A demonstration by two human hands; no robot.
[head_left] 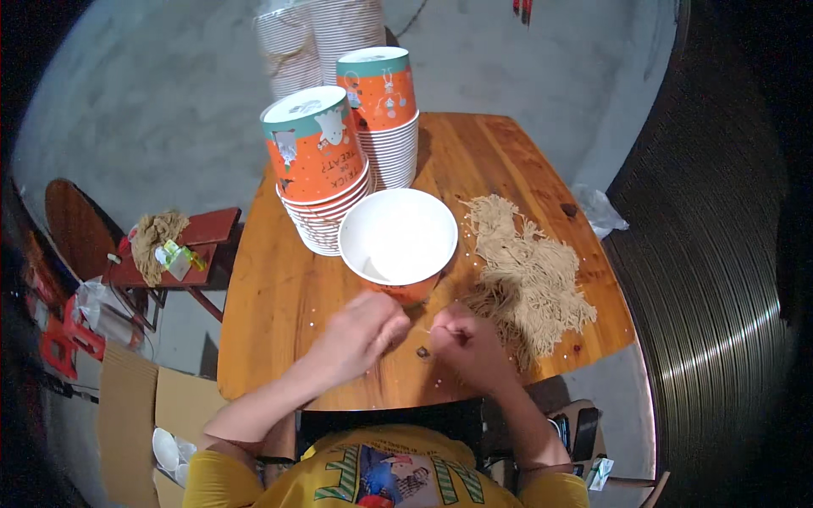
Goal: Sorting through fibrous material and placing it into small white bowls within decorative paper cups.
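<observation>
1. The yellow shirt [398,449] is nearest. An open brown box [127,423] is low on the left, with white things in it.
2. The left hand [360,334] is just in front of the tub. Its grip is together, fingers curled in. I cannot tell if something thin is inside.
3. The right hand [470,343] is near it, to the right, with a gap between them. Its grip is together too, and I cannot tell what it may hold.
4. The tub [398,229] stands upright on the wooden table [288,364], just past the hands. It is white inside and orange outside.
5. A fluffy pile of tan strings [533,284] lies to the right.
6. Behind the tub are two stacks of orange tubs [318,165], turned upside down.
7. Off to the left, a red bench [207,229] holds more tan stuff [157,233].
8. Tall pale stacks [347,34] are at the back, near the gray wall [169,110].
</observation>
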